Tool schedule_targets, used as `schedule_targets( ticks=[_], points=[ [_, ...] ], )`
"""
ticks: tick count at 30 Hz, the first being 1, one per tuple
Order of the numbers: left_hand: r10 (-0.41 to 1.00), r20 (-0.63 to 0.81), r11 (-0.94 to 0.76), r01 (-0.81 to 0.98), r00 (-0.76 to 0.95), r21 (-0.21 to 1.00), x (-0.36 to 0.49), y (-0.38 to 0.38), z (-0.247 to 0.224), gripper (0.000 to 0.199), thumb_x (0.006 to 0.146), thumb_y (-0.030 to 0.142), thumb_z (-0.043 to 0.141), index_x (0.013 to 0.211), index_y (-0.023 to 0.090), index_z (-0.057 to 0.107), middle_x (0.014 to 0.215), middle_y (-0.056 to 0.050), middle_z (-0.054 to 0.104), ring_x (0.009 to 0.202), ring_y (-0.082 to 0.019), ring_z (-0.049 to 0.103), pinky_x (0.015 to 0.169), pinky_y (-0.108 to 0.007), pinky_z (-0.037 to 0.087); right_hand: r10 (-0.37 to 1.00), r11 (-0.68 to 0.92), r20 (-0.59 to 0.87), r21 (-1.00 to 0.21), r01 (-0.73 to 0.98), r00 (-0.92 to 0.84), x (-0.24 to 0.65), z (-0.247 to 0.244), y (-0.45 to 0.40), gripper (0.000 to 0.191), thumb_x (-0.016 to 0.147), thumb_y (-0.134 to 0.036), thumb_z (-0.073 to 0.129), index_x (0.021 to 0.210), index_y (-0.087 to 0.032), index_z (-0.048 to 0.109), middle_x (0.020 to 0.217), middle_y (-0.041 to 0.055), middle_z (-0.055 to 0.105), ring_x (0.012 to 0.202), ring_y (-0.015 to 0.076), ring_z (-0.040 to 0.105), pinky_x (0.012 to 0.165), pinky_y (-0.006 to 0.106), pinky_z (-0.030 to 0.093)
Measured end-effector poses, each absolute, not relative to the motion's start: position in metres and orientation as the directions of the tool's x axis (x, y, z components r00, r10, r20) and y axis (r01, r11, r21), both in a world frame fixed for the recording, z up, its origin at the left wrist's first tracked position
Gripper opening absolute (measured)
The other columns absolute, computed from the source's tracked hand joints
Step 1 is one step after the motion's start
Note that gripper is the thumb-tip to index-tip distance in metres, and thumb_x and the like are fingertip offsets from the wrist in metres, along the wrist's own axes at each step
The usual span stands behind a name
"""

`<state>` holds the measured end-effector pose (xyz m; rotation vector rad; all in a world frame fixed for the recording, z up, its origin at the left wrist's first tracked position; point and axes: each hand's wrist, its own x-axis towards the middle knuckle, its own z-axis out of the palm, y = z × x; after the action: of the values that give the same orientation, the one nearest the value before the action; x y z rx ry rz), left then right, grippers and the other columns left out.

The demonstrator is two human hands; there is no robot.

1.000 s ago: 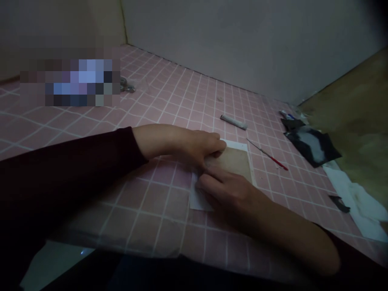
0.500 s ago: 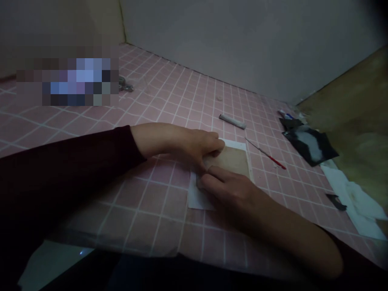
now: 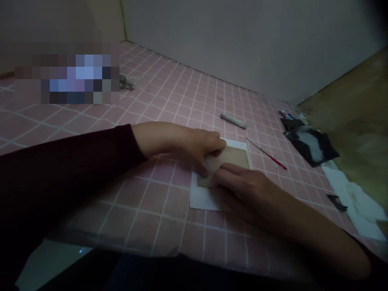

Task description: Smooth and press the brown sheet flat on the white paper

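Observation:
A tan rectangular sheet (image 3: 238,157) lies on a larger white sheet (image 3: 203,199) on the pink checked tablecloth (image 3: 145,194). My left hand (image 3: 200,146) rests over the left part of the tan sheet, its thumb apart from the curled fingers and touching the sheet. Beside the thumb, my right hand (image 3: 242,184) is closed over the tan sheet's near edge, its fingertips pinched together. Whatever lies between those fingertips is hidden or too small to make out.
Beyond the hands lies a grey tube-like object (image 3: 233,121). A thin tool with a red handle (image 3: 277,162) is to its right. Farther right are a black sheet (image 3: 325,149), a dark curved scrap (image 3: 337,202) and white paper (image 3: 357,202). Metal items (image 3: 125,83) sit at the back left.
My right hand has moved to the right, away from my left thumb, uncovering the tan sheet's near left corner. My left hand has barely moved.

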<state>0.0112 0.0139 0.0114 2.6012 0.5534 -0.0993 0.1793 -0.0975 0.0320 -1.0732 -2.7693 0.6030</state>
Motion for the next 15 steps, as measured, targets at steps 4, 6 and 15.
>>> schedule_targets(
  ticks=[4, 6, 15],
  points=[
    [0.375, -0.154, -0.793, 0.402, 0.914, 0.458, 0.010, 0.014, 0.010, 0.035, 0.067, 0.037, 0.060, 0.098, 0.022, 0.051, 0.098, -0.002, 0.053, 0.075, -0.014, 0.048, 0.064, -0.027, 0.037, 0.670, 0.699, 0.005, -0.341, 0.628, -0.742, 0.169, 0.020, -0.098, 0.015, 0.085, -0.007, 0.040, 0.076, -0.017, 0.047, 0.079, 0.0033, 0.048, 0.062, 0.0117, 0.041, 0.057, 0.027, 0.036],
    [0.364, -0.142, -0.797, 0.387, 0.921, 0.464, 0.010, 0.014, 0.010, 0.034, 0.069, 0.038, 0.058, 0.098, 0.022, 0.051, 0.098, -0.003, 0.054, 0.076, -0.014, 0.049, 0.065, -0.027, 0.038, 0.658, 0.714, 0.011, -0.327, 0.620, -0.753, 0.169, 0.019, -0.099, 0.015, 0.085, -0.006, 0.039, 0.078, -0.017, 0.048, 0.080, 0.0037, 0.050, 0.062, 0.0119, 0.041, 0.057, 0.027, 0.036],
    [0.357, -0.157, -0.789, 0.387, 0.921, 0.477, 0.009, 0.016, 0.011, 0.030, 0.069, 0.035, 0.058, 0.096, 0.022, 0.051, 0.098, -0.002, 0.054, 0.077, -0.014, 0.049, 0.066, -0.027, 0.039, 0.669, 0.720, 0.091, -0.324, 0.614, -0.737, 0.169, 0.015, -0.098, 0.015, 0.084, -0.007, 0.040, 0.077, -0.018, 0.048, 0.079, 0.0044, 0.050, 0.066, 0.0139, 0.045, 0.060, 0.028, 0.040]
  ],
)
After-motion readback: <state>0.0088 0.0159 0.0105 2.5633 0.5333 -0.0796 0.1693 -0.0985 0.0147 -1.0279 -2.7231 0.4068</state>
